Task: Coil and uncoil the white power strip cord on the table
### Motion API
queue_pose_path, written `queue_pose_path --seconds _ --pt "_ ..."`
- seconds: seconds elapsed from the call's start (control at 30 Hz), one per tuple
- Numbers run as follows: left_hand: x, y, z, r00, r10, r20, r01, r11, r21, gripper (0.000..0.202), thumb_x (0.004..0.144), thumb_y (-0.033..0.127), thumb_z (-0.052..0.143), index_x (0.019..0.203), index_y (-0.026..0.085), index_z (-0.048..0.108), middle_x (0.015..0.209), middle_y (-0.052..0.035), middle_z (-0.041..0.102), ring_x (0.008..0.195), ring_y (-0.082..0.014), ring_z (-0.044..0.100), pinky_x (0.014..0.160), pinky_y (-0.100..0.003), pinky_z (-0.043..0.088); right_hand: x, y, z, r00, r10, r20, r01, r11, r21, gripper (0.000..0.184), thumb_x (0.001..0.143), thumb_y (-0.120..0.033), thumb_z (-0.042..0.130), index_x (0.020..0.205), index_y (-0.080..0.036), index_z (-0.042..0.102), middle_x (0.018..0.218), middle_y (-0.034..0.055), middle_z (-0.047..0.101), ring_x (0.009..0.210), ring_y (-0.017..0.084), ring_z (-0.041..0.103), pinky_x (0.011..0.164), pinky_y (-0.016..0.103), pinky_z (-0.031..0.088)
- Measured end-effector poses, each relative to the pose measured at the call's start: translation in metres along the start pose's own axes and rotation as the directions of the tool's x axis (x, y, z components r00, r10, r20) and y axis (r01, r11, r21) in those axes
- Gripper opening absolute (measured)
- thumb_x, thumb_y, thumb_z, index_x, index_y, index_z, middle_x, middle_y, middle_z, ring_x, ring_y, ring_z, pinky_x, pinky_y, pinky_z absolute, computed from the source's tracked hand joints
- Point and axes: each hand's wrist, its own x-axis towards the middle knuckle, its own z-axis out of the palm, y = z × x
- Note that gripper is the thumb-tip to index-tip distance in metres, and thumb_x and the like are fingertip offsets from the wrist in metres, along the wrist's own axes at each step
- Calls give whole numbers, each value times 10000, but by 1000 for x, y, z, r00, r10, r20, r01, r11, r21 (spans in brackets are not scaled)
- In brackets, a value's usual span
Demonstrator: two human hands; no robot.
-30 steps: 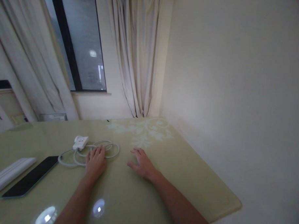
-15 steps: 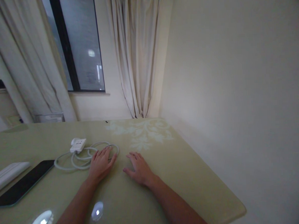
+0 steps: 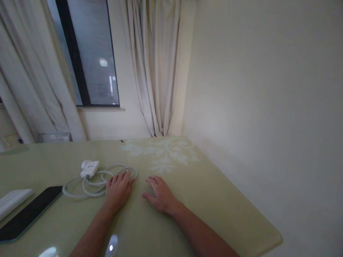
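A white socket block (image 3: 90, 169) lies on the table with a loosely coiled pale power cord (image 3: 78, 196) around and beside it. My left hand (image 3: 118, 189) rests palm down over the right side of the coil, its fingers stretched forward and its thumb drawn in close to them. The fingertips overlap the cord; I cannot tell how firmly they touch it. My right hand (image 3: 161, 196) is a little to the right of the coil, fingers extended and thumb apart, holding nothing.
The glossy greenish table (image 3: 219, 213) has a pale floral pattern at its far end. A black flat panel (image 3: 29, 214) and a white bar-shaped object (image 3: 12, 203) lie at left. A tiny dark object (image 3: 121, 141) sits by the far edge. A wall (image 3: 258, 121) runs along the right.
My left thumb has drawn in toward the fingers, and the left hand has shifted slightly right. The right hand stays almost the same. The view has tilted slightly.
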Motion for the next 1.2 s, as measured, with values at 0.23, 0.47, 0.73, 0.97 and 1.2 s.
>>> queue_pose_path --seconds 0.23,0.47,0.73,0.97,1.2 --pt "3 0 -2 997 74 -23 -75 996 -51 435 1098 267 372 1313 211 746 1416 -128 738 1324 -310 646 1178 -476 401 2 5 -1 996 -12 -83 16 999 47 492 1003 -419 717 1424 -170 659 1429 152 670 1365 281 587 1213 438 434" --pt "5 -1 -9 991 129 -41 -133 982 -131 554 1004 84 334 1419 169 692 1374 -147 753 1305 -281 671 1158 -417 431 3 5 -1 992 -2 -125 10 998 67 407 1011 -368 711 1354 -151 693 1345 142 705 1299 265 614 1174 413 455" --pt "-3 -13 -8 968 -249 32 249 969 4 748 975 717 503 1478 182 645 1604 -215 568 1475 -456 501 1256 -747 189 3 6 -4 993 22 -119 -16 999 50 401 1009 -358 694 1349 -145 696 1339 150 697 1292 275 609 1166 429 460" --pt "-2 -9 -26 981 -128 145 151 976 -159 709 935 658 622 1459 181 664 1527 -218 622 1402 -480 561 1211 -779 253 8 -2 -4 969 82 -231 -53 990 130 372 1028 -423 659 1309 -184 707 1307 136 702 1278 266 625 1156 428 468" --pt "-24 58 -29 898 430 90 -350 824 -446 450 957 456 711 1365 264 711 1369 -120 742 1278 -317 672 1130 -459 474 15 19 -18 897 247 -366 -189 964 188 336 1065 -408 575 1260 -176 718 1285 147 714 1262 269 639 1148 412 463"
